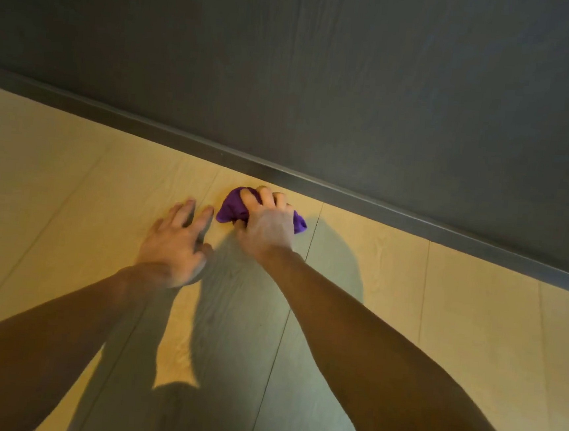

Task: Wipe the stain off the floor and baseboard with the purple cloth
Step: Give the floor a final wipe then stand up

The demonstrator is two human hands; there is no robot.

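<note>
My right hand (267, 222) is closed around a bunched purple cloth (231, 207), pressing it onto the pale wood-look floor (405, 312) a short way in front of the grey baseboard (346, 195). The cloth sticks out to the left and right of my fingers. Just left of the cloth, my left hand (174, 240) lies with fingers spread on or just above the floor and holds nothing. I cannot make out any stain on the floor or baseboard; my right hand and the cloth cover the spot beneath them.
A dark grey wall (324, 64) rises behind the baseboard, which runs diagonally from upper left to lower right. Shadows of my arms and head fall across the floor planks below my hands.
</note>
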